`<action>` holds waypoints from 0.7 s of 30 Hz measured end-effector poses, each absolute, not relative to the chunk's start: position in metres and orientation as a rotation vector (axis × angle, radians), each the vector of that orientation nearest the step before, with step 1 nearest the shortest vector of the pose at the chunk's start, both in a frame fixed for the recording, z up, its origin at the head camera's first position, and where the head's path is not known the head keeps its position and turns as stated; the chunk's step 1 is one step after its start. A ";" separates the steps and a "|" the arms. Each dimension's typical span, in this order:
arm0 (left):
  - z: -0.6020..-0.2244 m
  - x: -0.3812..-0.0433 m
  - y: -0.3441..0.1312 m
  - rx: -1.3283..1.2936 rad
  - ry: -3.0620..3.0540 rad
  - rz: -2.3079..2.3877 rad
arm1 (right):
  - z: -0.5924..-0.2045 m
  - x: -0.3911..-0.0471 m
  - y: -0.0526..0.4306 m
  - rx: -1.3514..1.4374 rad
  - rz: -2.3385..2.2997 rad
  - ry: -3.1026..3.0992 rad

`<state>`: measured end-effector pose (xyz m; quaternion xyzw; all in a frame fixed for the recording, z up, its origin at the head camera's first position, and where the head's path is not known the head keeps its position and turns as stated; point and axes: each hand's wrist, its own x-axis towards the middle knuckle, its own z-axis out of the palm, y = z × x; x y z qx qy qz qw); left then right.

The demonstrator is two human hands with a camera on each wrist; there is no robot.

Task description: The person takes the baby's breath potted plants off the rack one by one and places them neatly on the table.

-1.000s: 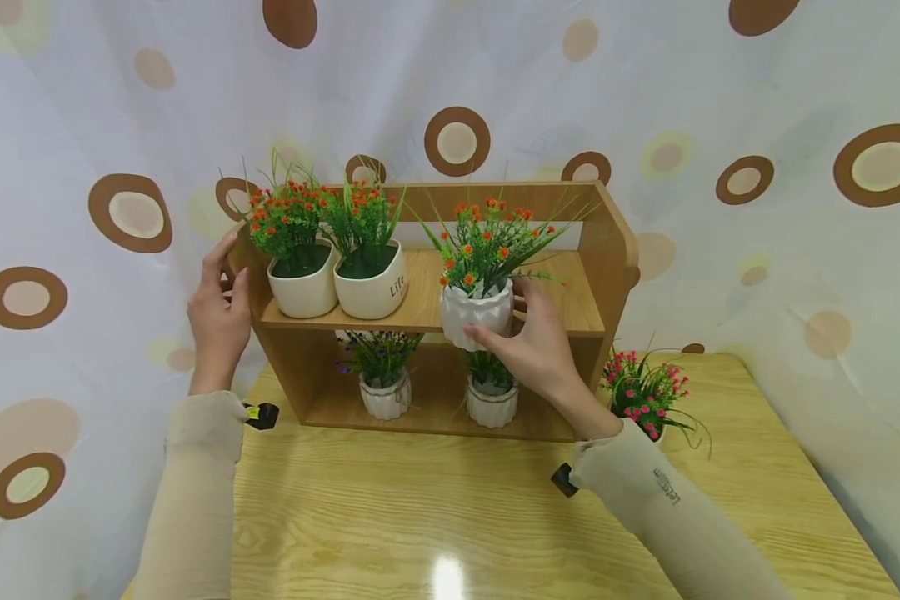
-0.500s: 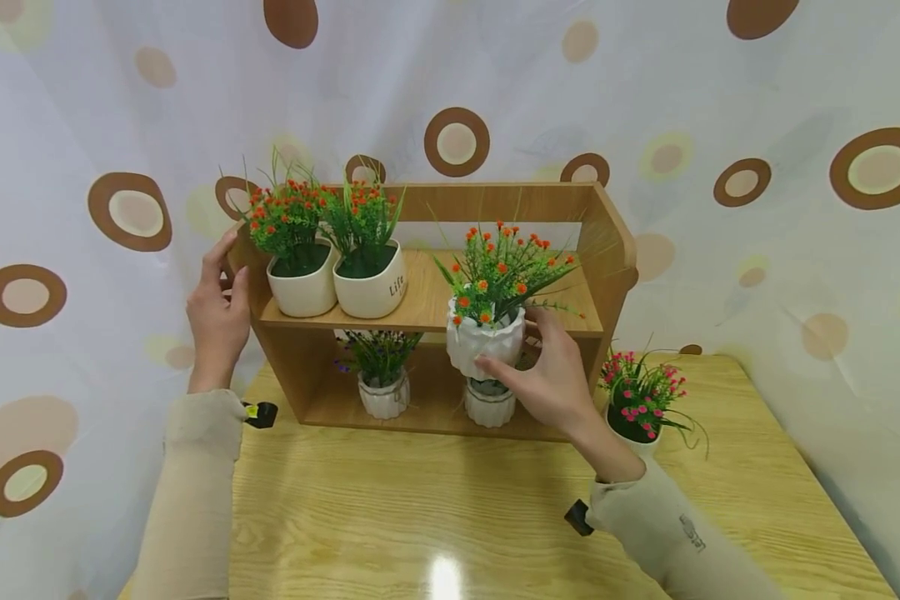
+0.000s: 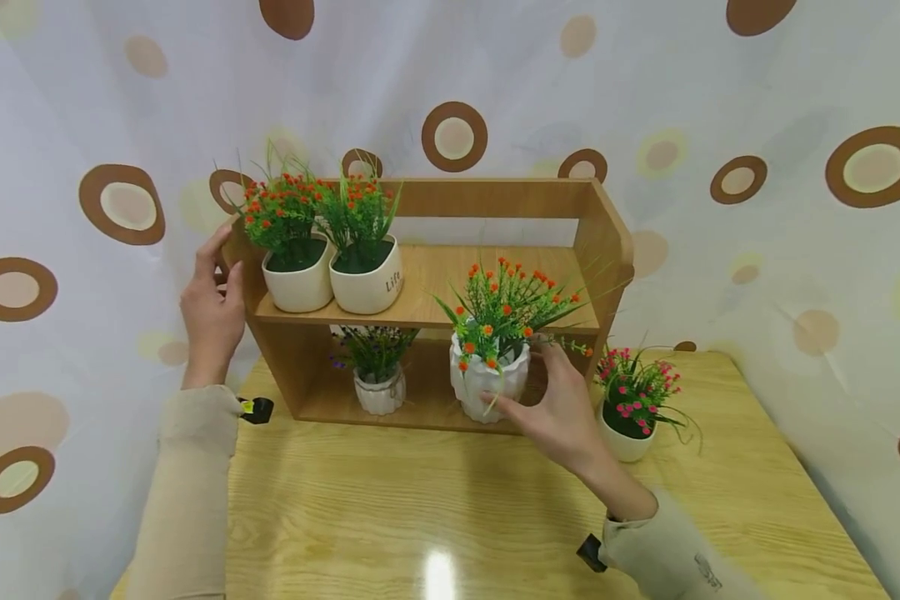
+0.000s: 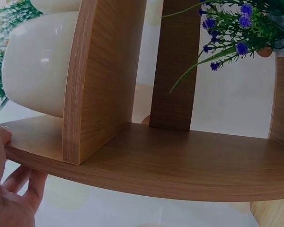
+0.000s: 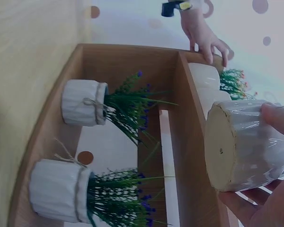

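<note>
My right hand (image 3: pixel 562 421) holds a white fluted flowerpot (image 3: pixel 486 385) with orange flowers, thumb on its front and fingers round its far side. The pot is off the shelf, in front of the lower compartment, and its bare base shows in the right wrist view (image 5: pixel 222 146). My left hand (image 3: pixel 213 317) grips the left side panel of the wooden shelf (image 3: pixel 450 279), thumb on one face and fingers on the other in the left wrist view. Two cream pots (image 3: pixel 297 279) with orange flowers stand at the upper board's left end.
Below, two white pots (image 5: pixel 85 101) with twine and purple flowers stand in the lower compartment; the held pot hides one in the head view. Right of the shelf, a white pot (image 3: pixel 626 437) with pink flowers stands on the wooden table (image 3: pixel 345 500). A patterned curtain hangs behind.
My right hand has brought the fluted pot down and slightly right, from the upper board's front edge to before the lower compartment. The left hand keeps its grip on the side panel.
</note>
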<state>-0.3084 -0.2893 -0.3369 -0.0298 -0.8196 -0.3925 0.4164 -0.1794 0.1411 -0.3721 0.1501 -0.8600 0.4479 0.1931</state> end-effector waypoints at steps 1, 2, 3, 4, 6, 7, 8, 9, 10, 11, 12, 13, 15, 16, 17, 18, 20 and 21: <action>-0.337 -0.308 -0.290 -0.079 -2.059 -0.987 | -0.374 -0.177 0.141 0.414 1.244 -2.420; -0.337 -0.309 -0.290 -0.081 -2.060 -0.990 | -0.377 -0.174 0.142 0.405 1.230 -2.429; -0.337 -0.308 -0.290 -0.081 -2.063 -0.990 | -0.380 -0.171 0.143 0.398 1.222 -2.437; -0.337 -0.308 -0.290 -0.084 -2.066 -0.989 | -0.383 -0.168 0.144 0.392 1.222 -2.442; -0.337 -0.308 -0.292 -0.087 -2.065 -0.981 | -0.389 -0.163 0.146 0.389 1.224 -2.451; -0.337 -0.308 -0.291 -0.086 -2.063 -0.979 | -0.393 -0.161 0.148 0.392 1.228 -2.453; -0.337 -0.307 -0.291 -0.086 -2.059 -0.978 | -0.397 -0.160 0.150 0.396 1.239 -2.453; -0.337 -0.307 -0.291 -0.085 -2.056 -0.976 | -0.400 -0.159 0.152 0.403 1.259 -2.450; -0.337 -0.307 -0.291 -0.083 -2.051 -0.975 | -0.404 -0.158 0.154 0.405 1.277 -2.450; -0.336 -0.307 -0.291 -0.080 -2.047 -0.975 | -0.408 -0.158 0.156 0.401 1.292 -2.453; -0.336 -0.307 -0.291 -0.078 -2.048 -0.976 | -0.411 -0.157 0.158 0.391 1.306 -2.456; -0.336 -0.308 -0.291 -0.080 -2.049 -0.979 | -0.414 -0.157 0.161 0.375 1.320 -2.461; -0.336 -0.308 -0.291 -0.084 -2.056 -0.982 | -0.420 -0.156 0.167 0.340 1.353 -2.467; -0.336 -0.308 -0.291 -0.087 -2.057 -0.985 | -0.422 -0.155 0.171 0.320 1.361 -2.473; -0.336 -0.308 -0.291 -0.090 -2.058 -0.985 | -0.424 -0.154 0.174 0.300 1.359 -2.482; -0.336 -0.308 -0.290 -0.091 -2.057 -0.987 | -0.425 -0.153 0.178 0.283 1.358 -2.487; -0.337 -0.308 -0.290 -0.089 -2.053 -0.984 | -0.425 -0.151 0.185 0.259 1.363 -2.497; -0.337 -0.308 -0.289 -0.087 -2.050 -0.981 | -0.426 -0.150 0.189 0.246 1.355 -2.504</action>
